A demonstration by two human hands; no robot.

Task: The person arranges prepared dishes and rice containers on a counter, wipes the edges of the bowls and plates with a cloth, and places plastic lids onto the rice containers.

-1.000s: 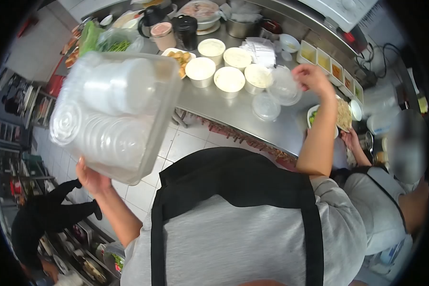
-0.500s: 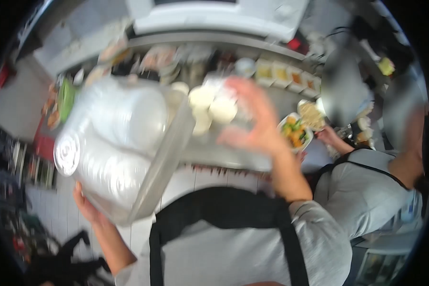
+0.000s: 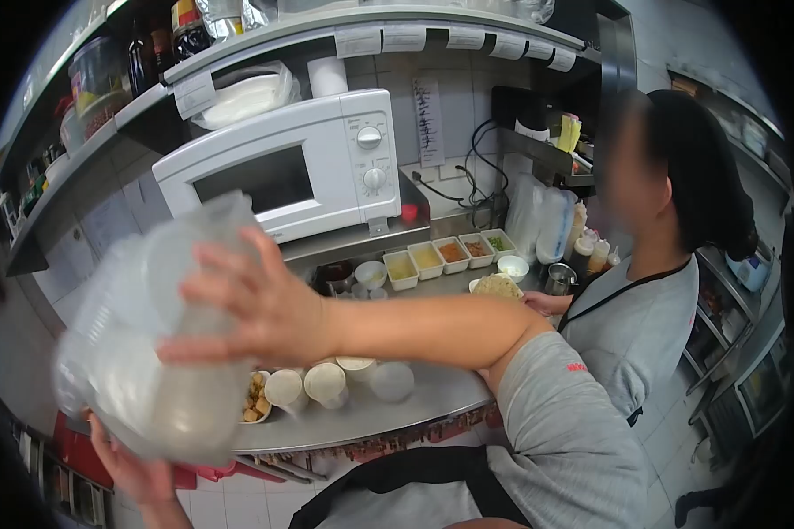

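A blurred, translucent plastic tub [image 3: 106, 353] tilts below and left of the boxy white microwave [image 3: 340, 176]. The left hand [image 3: 141, 476] supports its underside, grip partly hidden; the right hand [image 3: 260, 304] spreads its fingers across the side, contact unclear. Round pale bowls [image 3: 325, 384] line the smooth metal counter [image 3: 441, 392] below the microwave.

No text is legible. Unreadable print marks the white labels [image 3: 403, 38] along the upper shelf edge, the paper strip [image 3: 428, 122] on the far wall, the dials [image 3: 370, 137] of the microwave [image 3: 278, 167], and, in red, the near grey sleeve [image 3: 551, 397].
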